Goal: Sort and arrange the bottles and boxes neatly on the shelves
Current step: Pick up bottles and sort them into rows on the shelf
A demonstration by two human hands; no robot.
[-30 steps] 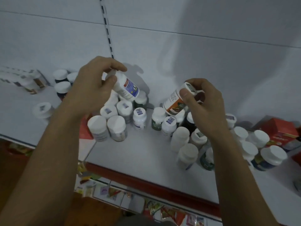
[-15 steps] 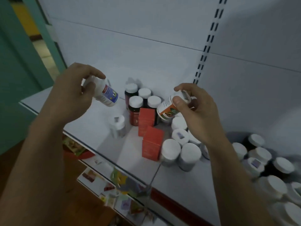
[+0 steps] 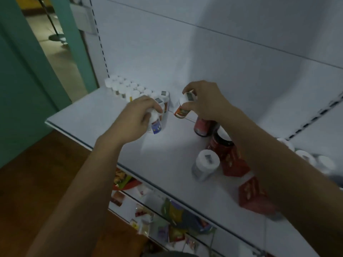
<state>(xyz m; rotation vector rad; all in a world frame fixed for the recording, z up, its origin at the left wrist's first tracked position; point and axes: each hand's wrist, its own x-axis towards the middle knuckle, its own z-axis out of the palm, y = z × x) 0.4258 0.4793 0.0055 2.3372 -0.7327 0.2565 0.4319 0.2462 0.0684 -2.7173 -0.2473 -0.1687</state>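
Head camera, looking down at the white shelf (image 3: 100, 115): my left hand (image 3: 138, 115) has its fingers curled over the cap of a white bottle with a blue label (image 3: 155, 126), holding it low at the near end of a row of white-capped bottles (image 3: 126, 88) lined along the back panel. Whether its base touches the shelf I cannot tell. My right hand (image 3: 206, 101) pinches an orange-labelled bottle (image 3: 182, 109) by its cap, tilted, in the air just right of that row. Below my right wrist stand two dark red-labelled bottles (image 3: 201, 127). Nearer the front edge stands a lone white-capped bottle (image 3: 205, 164), with two red boxes (image 3: 234, 164) beside it. Coloured packets (image 3: 176, 225) lie on the lower shelf.
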